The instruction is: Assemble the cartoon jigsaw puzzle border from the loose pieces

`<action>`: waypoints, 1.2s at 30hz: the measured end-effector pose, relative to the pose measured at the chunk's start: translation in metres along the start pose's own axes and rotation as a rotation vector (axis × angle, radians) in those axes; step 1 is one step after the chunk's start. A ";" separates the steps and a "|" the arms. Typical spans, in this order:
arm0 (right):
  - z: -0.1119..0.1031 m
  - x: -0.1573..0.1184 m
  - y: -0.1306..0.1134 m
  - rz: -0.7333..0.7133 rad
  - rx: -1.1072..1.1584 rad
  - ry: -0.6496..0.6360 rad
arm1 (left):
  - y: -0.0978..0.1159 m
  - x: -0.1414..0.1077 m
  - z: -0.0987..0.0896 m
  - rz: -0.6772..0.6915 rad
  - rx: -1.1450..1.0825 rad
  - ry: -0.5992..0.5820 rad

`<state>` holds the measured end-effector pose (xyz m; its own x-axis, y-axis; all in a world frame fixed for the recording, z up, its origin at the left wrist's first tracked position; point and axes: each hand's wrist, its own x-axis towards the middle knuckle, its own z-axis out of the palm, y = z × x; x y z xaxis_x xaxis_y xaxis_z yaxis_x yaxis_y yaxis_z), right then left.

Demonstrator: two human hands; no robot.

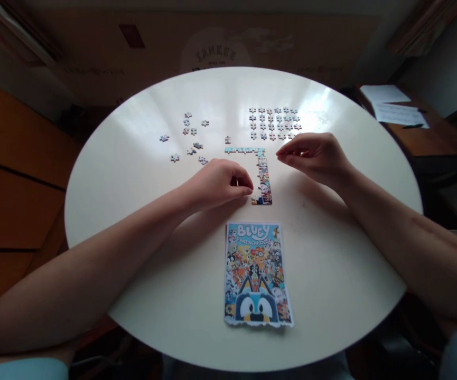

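An L-shaped strip of joined puzzle pieces (265, 179) lies mid-table, its top edge light blue and its right side multicoloured. My left hand (224, 182) rests just left of its lower end, thumb and fingers pinched near a piece; whether anything is between them is hidden. To the right of the strip, my right hand (315, 153) hovers below the rows of pieces, fingertips together, with anything in them too small to make out. A single loose piece (227, 140) lies above the strip's top edge. Nearer me is a printed Bluey picture sheet (254, 274).
Rows of loose pieces (270, 126) lie at the back right of the white oval table (331, 295). Several scattered pieces (187, 131) lie at the back left. A wooden side table (394, 140) with papers (400, 113) and pens stands at the right.
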<state>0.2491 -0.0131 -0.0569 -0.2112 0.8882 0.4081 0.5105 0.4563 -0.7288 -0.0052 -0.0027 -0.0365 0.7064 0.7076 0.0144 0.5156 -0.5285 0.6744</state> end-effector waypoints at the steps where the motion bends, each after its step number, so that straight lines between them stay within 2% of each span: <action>1: 0.000 0.000 0.000 -0.004 0.003 0.006 | 0.000 0.000 0.000 -0.002 0.001 0.004; 36: 0.002 0.000 -0.004 0.007 0.006 0.011 | -0.002 0.001 0.000 0.018 -0.006 0.015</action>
<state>0.2449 -0.0147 -0.0550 -0.1980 0.8909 0.4088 0.5069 0.4500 -0.7352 -0.0057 -0.0007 -0.0375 0.7083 0.7049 0.0372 0.5002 -0.5384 0.6781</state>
